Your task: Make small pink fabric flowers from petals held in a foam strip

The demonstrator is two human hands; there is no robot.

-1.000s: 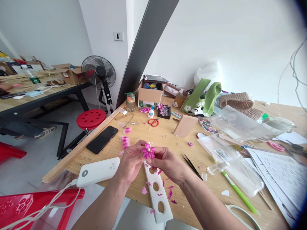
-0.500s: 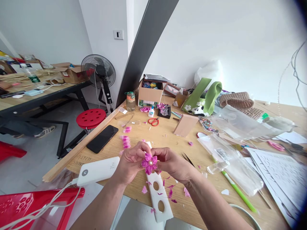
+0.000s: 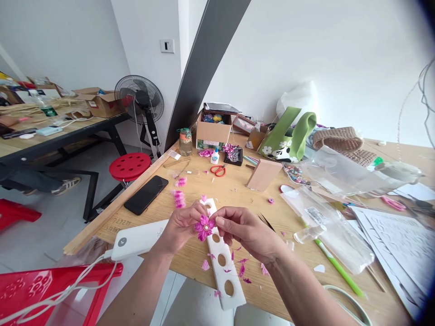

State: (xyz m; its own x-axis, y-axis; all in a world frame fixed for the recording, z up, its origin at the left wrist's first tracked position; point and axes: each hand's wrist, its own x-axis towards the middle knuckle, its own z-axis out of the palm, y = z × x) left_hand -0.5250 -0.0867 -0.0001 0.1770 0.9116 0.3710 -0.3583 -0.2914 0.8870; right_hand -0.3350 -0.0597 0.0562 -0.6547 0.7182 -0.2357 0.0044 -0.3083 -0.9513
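Note:
A small pink paper flower [image 3: 204, 227] with a pearl at its centre is pinched between both my hands, just above a white strip with round holes [image 3: 223, 262] lying on the wooden table [image 3: 234, 190]. My left hand [image 3: 181, 226] grips the flower from the left, fingers curled round it. My right hand [image 3: 243, 231] pinches its right side with thumb and forefinger. Loose pink petal scraps [image 3: 239, 267] lie around the strip.
A white power bank [image 3: 141, 240] with cable and a black phone [image 3: 146, 194] lie to the left. Black tweezers [image 3: 267, 222], a green pen [image 3: 335, 267], plastic bags [image 3: 336, 226], red scissors [image 3: 217, 170], a glue bottle [image 3: 214, 156] and boxes crowd the table. A red stool [image 3: 129, 165] stands left.
The flower and both hands have dropped a little and shifted left, closer to the white strip. The flower has turned so its face points more toward me.

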